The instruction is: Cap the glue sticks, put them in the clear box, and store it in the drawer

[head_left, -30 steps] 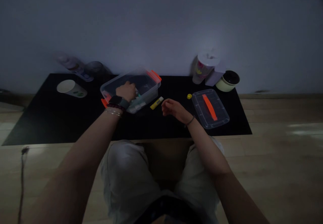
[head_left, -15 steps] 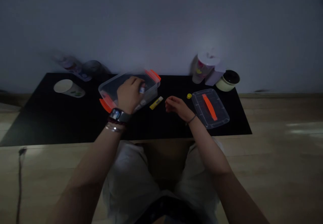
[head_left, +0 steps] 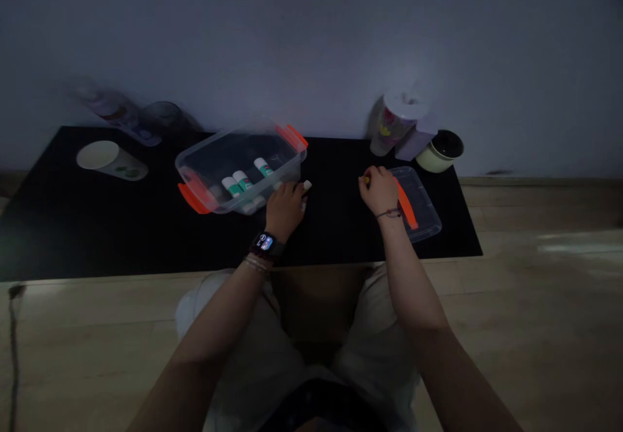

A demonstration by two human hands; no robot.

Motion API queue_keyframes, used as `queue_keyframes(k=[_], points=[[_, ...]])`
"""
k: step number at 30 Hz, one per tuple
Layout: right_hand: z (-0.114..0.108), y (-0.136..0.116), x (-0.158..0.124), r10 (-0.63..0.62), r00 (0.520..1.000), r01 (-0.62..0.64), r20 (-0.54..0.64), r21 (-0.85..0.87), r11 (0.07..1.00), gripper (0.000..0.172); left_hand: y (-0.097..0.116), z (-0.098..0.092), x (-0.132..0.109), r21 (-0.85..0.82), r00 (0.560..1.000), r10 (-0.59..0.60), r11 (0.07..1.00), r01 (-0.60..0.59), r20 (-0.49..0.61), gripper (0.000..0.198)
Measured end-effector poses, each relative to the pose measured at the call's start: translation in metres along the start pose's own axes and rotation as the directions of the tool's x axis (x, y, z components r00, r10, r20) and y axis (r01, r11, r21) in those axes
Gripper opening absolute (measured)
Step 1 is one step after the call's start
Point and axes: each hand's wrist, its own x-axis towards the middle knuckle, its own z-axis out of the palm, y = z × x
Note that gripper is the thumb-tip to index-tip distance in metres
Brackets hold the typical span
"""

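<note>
My left hand (head_left: 286, 207), with a watch on its wrist, is closed over a glue stick on the black table. Only the white end of the glue stick (head_left: 307, 186) shows past my fingers; the rest is hidden. To the right, my right hand (head_left: 380, 190) pinches a small yellow cap (head_left: 366, 180) beside the lid. A clear plastic box (head_left: 195, 153) with orange clips stands open left of my hands. Inside it lie green-and-white glue sticks (head_left: 242, 180). The clear lid (head_left: 428, 208), with an orange handle, lies flat and is partly covered by my right hand.
A paper cup (head_left: 131, 166) lies on its side at the left of the black table (head_left: 195, 244). Behind it are a bottle (head_left: 121, 115) and a dark round object (head_left: 165, 117). A lidded tumbler (head_left: 389, 127), a pale box (head_left: 413, 141) and a cream pot (head_left: 435, 159) stand at the back right.
My left hand has come out of the box and closed on the yellow glue stick on the table. My right hand has moved right and taken hold of the yellow cap.
</note>
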Motion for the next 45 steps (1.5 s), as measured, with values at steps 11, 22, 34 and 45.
queue_keyframes(k=[11,22,34,45], points=[[0.031,0.023,0.011,0.081,0.99,-0.057,0.117,-0.194,0.979,0.032,0.001,0.004,0.001,0.096,0.995,-0.048,0.995,0.04,0.088,0.034],[0.02,-0.022,0.005,-0.114,0.952,0.096,0.284,0.075,0.993,0.029,0.003,0.0,-0.001,-0.241,0.997,0.002,0.97,0.016,0.077,0.043],[0.016,-0.022,0.004,-0.281,0.915,0.037,0.29,0.633,0.773,0.023,-0.01,0.009,0.002,-0.576,0.98,0.197,0.804,-0.149,0.021,0.043],[0.014,-0.034,-0.004,-0.299,0.915,-0.018,0.27,0.769,0.639,0.032,-0.007,-0.008,-0.003,-0.796,0.984,0.158,0.604,-0.031,0.081,0.044]])
